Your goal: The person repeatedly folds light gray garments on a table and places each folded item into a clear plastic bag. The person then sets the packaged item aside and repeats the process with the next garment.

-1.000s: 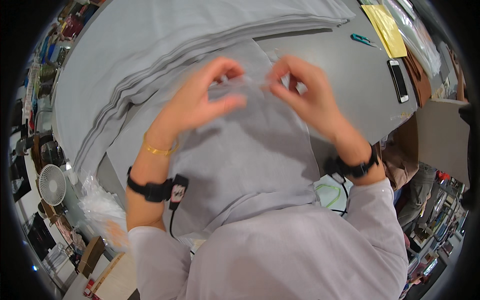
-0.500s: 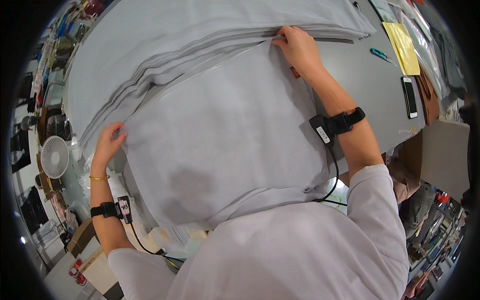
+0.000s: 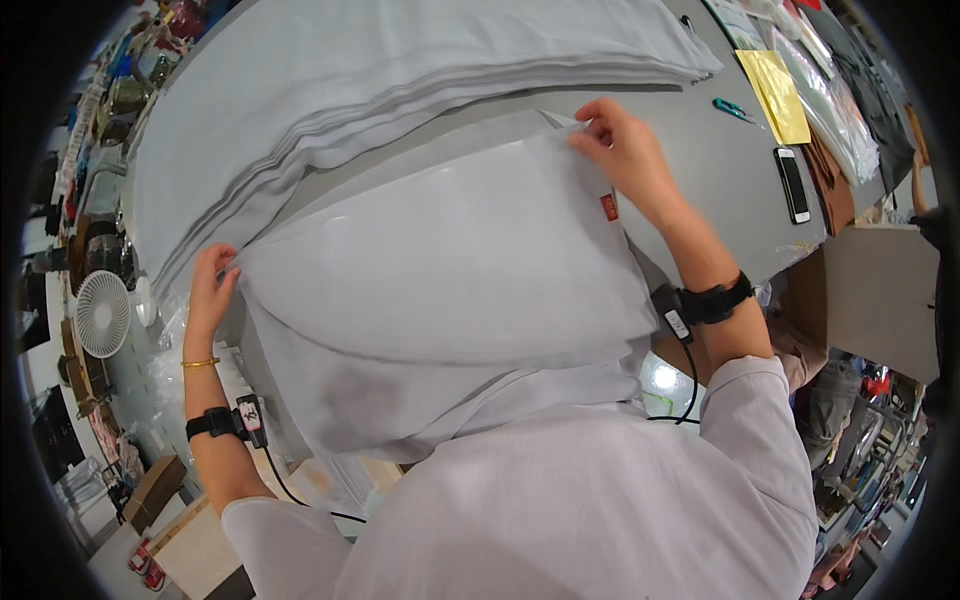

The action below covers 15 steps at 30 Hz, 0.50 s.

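A light grey piece of fabric (image 3: 420, 260) is spread in front of me, its near part bunched against my body. My left hand (image 3: 211, 290) pinches its left corner between thumb and fingers. At the far right corner, my right hand (image 3: 622, 150) is closed on the fabric edge, thumb against fingertips. A thin upper layer lies with a curved near edge over more grey fabric. On the right edge, below my right hand, sits a small red label (image 3: 609, 207). Beyond lies a stack of grey fabric pieces (image 3: 400, 60) with layered edges.
On the grey table (image 3: 690, 140), to the right, are teal thread snips (image 3: 733, 108), a yellow paper packet (image 3: 772, 97) and a phone (image 3: 791, 186). A white fan (image 3: 103, 314) stands at the left. Cables hang from black bands on both my forearms.
My right hand has come toward me and slightly right with the fabric's far corner, away from the stack. The upper layer's curved near edge now shows. My left hand stays nearly in place.
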Motion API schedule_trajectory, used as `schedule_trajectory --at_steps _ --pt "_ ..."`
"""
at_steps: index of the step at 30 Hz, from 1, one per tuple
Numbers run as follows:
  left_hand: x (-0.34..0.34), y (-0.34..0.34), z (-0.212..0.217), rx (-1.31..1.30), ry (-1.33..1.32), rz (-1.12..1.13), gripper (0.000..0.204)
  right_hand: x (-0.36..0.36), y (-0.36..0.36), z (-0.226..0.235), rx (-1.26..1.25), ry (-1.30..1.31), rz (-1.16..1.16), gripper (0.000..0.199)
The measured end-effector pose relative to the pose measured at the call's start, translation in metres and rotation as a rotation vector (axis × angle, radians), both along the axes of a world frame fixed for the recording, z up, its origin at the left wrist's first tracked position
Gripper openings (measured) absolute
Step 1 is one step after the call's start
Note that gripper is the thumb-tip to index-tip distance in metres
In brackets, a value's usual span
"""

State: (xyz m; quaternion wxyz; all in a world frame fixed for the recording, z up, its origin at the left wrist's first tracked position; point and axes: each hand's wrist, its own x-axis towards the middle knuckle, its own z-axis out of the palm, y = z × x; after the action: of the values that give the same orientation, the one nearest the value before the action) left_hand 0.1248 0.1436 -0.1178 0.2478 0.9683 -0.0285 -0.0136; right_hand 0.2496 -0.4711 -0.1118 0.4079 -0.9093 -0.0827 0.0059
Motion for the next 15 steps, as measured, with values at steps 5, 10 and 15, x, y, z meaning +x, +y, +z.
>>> schedule_trajectory --at_steps 5,10,15 --pt "0.001 -0.003 -0.003 0.095 -0.042 0.008 0.035 0.018 0.006 -0.054 -0.218 -0.122 -0.038 0.039" --pt "-0.003 -0.015 0.003 0.239 -0.106 -0.033 0.032 0.029 0.008 -0.068 -0.258 -0.329 -0.048 0.028" --pt "-0.017 -0.036 0.021 0.347 -0.129 0.022 0.027 0.046 0.005 -0.082 -0.332 -0.559 0.03 0.017"
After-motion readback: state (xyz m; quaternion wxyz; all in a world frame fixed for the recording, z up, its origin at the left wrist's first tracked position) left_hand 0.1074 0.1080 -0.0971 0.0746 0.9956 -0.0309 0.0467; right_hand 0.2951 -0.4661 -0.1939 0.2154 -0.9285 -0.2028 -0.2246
